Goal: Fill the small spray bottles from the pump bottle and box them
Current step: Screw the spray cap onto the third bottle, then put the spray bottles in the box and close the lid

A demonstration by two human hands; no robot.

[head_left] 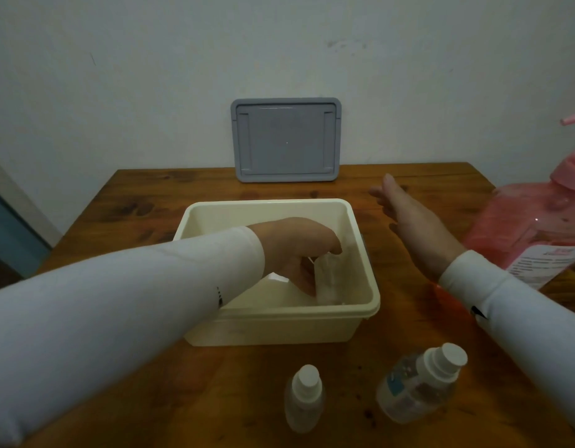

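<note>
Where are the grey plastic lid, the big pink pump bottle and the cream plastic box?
Grey plastic lid (286,140): head view, centre of its flat panel, leaning against the wall.
Big pink pump bottle (525,227): head view, its translucent body.
Cream plastic box (266,203): head view, its far rim.

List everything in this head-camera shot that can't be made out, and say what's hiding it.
- Small bottle in the left hand, head view: fingers and blur cover it; fill level unreadable.
- Cream box floor: the left forearm and near wall hide most of it, so any other contents are unknown.
- Pink pump bottle: cut off by the right frame edge; label print too blurred to read.
- Labelled spray bottle near the front: label text too small.
</note>
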